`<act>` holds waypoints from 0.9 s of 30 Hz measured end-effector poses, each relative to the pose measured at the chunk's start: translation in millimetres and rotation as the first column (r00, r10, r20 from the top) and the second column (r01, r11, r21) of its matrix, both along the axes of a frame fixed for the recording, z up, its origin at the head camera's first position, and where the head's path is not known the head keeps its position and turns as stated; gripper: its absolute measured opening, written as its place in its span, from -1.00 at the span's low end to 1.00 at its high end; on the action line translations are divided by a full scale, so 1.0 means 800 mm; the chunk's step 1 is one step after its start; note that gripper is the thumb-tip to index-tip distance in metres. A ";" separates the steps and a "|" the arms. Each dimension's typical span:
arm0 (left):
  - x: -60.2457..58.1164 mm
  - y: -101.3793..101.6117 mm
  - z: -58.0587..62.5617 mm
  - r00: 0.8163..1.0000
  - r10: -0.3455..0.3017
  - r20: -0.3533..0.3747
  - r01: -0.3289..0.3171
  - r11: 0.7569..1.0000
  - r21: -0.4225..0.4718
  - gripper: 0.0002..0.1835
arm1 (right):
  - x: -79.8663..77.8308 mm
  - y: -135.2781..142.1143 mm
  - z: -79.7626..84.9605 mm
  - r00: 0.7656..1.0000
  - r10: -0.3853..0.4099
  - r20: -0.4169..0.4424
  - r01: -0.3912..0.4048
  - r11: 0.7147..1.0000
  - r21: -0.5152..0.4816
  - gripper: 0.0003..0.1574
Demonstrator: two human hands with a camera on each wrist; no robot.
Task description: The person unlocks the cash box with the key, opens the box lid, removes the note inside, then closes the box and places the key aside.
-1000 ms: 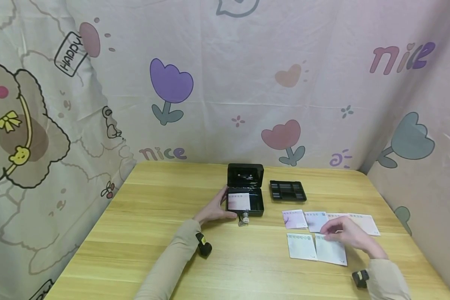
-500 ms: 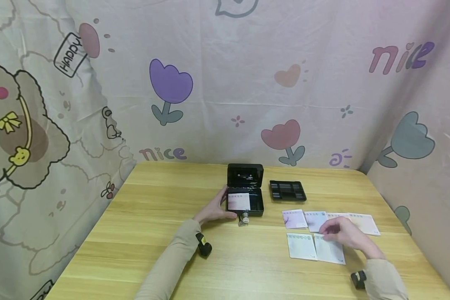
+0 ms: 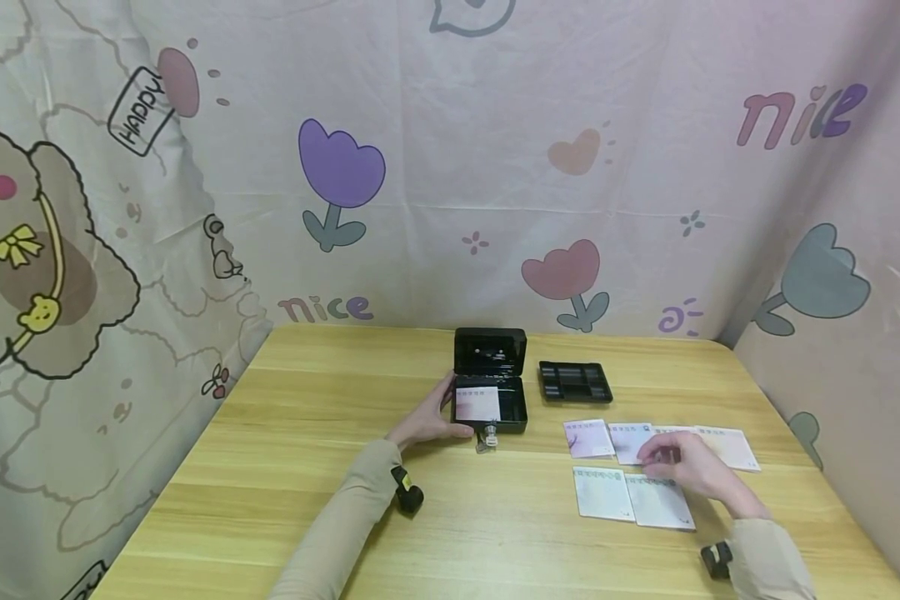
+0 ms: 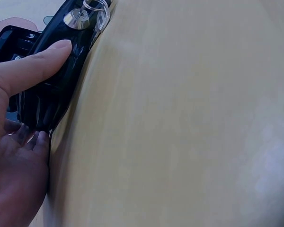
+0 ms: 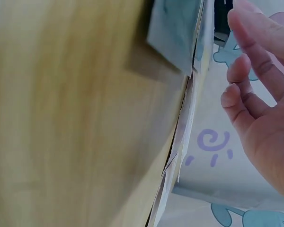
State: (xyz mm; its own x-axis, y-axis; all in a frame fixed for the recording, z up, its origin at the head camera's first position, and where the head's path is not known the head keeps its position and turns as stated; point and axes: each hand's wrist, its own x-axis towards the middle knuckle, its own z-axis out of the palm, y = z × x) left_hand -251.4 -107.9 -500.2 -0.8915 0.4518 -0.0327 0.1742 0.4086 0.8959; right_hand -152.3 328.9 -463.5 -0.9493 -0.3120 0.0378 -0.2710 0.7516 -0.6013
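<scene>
1. The black box [image 3: 517, 427] stands on the desk [image 3: 330, 383], near its far edge, lid [image 3: 490, 343] raised. Inside, to the left, lies a pinkish paper slip [image 3: 477, 403].
2. The left hand [image 3: 427, 420] has the box in its grip at the left front corner: thumb across the front face, other fingers at the left side. A silver lock [image 4: 76, 19] with a key ring [image 4: 97, 5] sits on the front, just beside the thumb.
3. The right hand [image 3: 692, 468] is above the loose papers. Its grip is slack, fingers loosely bent with gaps between them, and I see nothing held.
4. Beneath it lies a pale green slip [image 3: 660, 503]; a second green slip [image 3: 603, 493] lies beside it, to my left.
5. Behind these runs a row of four: lilac slip [image 3: 588, 438], blue slip [image 3: 632, 443], then two pale pinkish slips [image 3: 729, 448], one partly hidden by the hand.
6. A black compartment tray [image 3: 576, 383] lies right of the box, apart from it.
</scene>
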 end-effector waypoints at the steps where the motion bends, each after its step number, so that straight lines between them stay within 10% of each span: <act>1: 0.000 0.000 0.000 1.000 0.001 0.001 -0.001 1.000 0.000 0.33 | 0.001 0.000 0.001 1.000 -0.007 -0.009 0.007 1.000 -0.002 -0.82; 27: 0.001 0.000 0.000 1.000 -0.001 0.003 0.001 1.000 0.030 0.33 | -0.010 -0.054 0.052 0.946 0.050 -0.320 -0.051 0.999 0.005 -0.80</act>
State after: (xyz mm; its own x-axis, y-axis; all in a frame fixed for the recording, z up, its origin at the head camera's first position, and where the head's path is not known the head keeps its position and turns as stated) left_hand -250.8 -108.0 -500.4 -0.8910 0.4535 -0.0222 0.1715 0.3815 0.9083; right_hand -160.0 285.3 -421.9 -0.8699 -0.3588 0.3385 -0.4875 0.7297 -0.4793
